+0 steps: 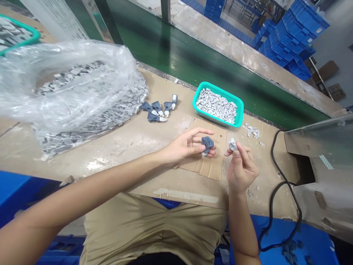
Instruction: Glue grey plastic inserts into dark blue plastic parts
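My left hand (190,145) is closed on a dark grey plastic part (207,143), held above a flat piece of cardboard (212,171). A small light-coloured tip shows under that part. To its right, my right hand (242,163) pinches a small light grey plastic piece (232,144) between thumb and fingers. The two held pieces are apart. Left of my hands lie several dark grey parts with white ends (156,107). A green basket (241,115) full of small light grey pieces stands just beyond my hands.
A big clear plastic bag (110,79) of grey pieces covers the table's left side. Loose light pieces (252,130) lie right of the basket. A black cable (271,162) runs beside a metal machine (325,162) at right. Behind the table runs a green conveyor belt (176,59).
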`<state>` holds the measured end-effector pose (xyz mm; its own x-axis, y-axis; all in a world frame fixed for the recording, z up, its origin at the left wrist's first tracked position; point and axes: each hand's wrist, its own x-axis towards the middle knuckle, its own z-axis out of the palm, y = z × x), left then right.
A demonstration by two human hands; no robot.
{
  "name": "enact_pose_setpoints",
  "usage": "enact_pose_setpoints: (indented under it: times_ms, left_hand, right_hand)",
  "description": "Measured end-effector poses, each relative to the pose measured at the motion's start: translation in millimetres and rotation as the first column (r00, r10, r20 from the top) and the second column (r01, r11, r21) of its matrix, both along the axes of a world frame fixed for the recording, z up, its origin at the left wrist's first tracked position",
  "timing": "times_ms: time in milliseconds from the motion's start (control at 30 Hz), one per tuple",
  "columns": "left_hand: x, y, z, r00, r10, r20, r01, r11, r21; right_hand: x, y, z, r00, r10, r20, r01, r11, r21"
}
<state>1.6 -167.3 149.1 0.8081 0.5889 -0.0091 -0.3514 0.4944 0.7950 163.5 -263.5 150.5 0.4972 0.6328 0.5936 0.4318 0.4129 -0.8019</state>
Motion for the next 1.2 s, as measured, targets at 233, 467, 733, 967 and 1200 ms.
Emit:
enact_pose_setpoints:
  times_ms: [233,467,733,967,1200]
  left_hand:
    - [-3,8,-1.3,0.996,-0.03,0.081,0.054,0.948,-0.315]
    - [-4,11,-0.2,0.997,-0.017,0.069,0.045,0.9,-0.433]
    - [-6,15,0.4,0.999,-0.033,-0.032,0.016,0.901,-0.434]
    - [-9,21,2.5,0.996,-0.006,-0.086,-0.028,0.921,-0.389]
    - [-11,20,9.6,0.977,0.114,-0.18,-0.163,0.943,-0.289]
  right_hand:
    - [6,1,0.2,0.999,-0.032,0.007,0.032,0.999,0.014]
    - [6,3,-1.3,0.999,-0.023,0.027,0.022,0.999,0.037]
    - [7,0,-0.6,0.996,-0.075,0.05,0.076,0.997,-0.01]
    - [8,0,-2.0,0.993,-0.101,0.057,0.103,0.994,-0.022]
    - [9,1,-3.4,0.992,-0.106,0.062,0.107,0.994,-0.013]
